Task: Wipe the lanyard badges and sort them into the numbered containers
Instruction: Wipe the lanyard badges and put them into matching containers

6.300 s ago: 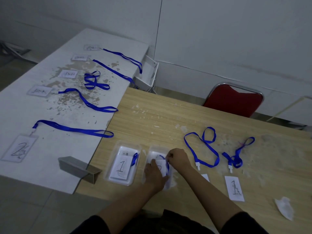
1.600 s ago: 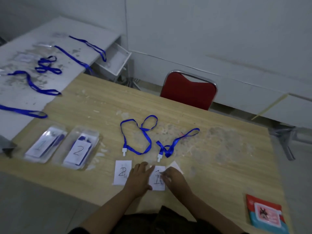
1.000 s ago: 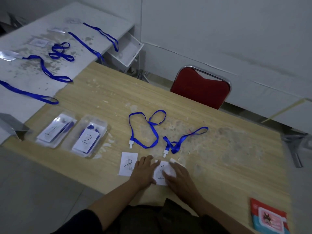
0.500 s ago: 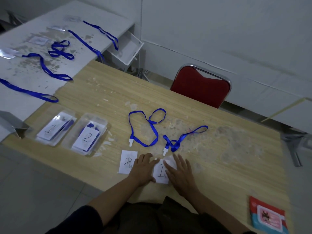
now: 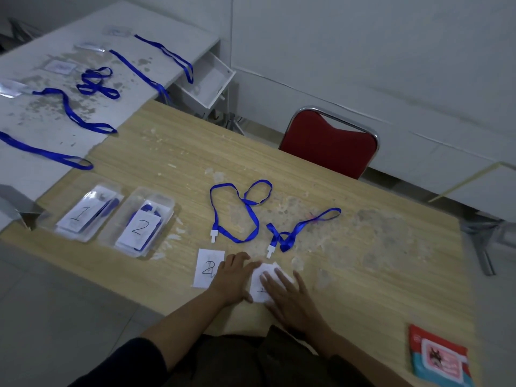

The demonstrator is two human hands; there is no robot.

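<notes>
Far left: a white table (image 5: 33,174) carries several blue lanyards (image 5: 69,113) with clear badge holders, lying loose and well apart from the work area. Beside it stands a wooden table (image 5: 377,247) with a scuffed, blotched top. Near its left front edge sit two clear plastic containers side by side: container 1 (image 5: 83,215), holding a card marked "1" and a blue strap, and container 2 (image 5: 139,226), holding a card marked "2" and a blue strap.

Centre: two further lanyards lie on the wood, a looped lanyard (image 5: 237,210) ending in a white clip and, to its right, a knotted lanyard (image 5: 296,229) also ending in a white clip. In front of the looped one lies the badge marked 2 (image 5: 208,268), flat on the table.

The left hand (image 5: 234,277) rests between the two badges, its fingers lightly curled and its fingertips touching the left edge of the badge marked 1 (image 5: 258,286), with nothing gripped. The right hand (image 5: 290,294) lies flat with fingers spread and straight, pressing a white wipe (image 5: 275,270) onto that badge; most of the written numeral is covered.

Right: a red wet-wipe packet (image 5: 438,356) lies at the table's front right corner. Behind the table stands a red chair (image 5: 329,143) with a chrome frame.
</notes>
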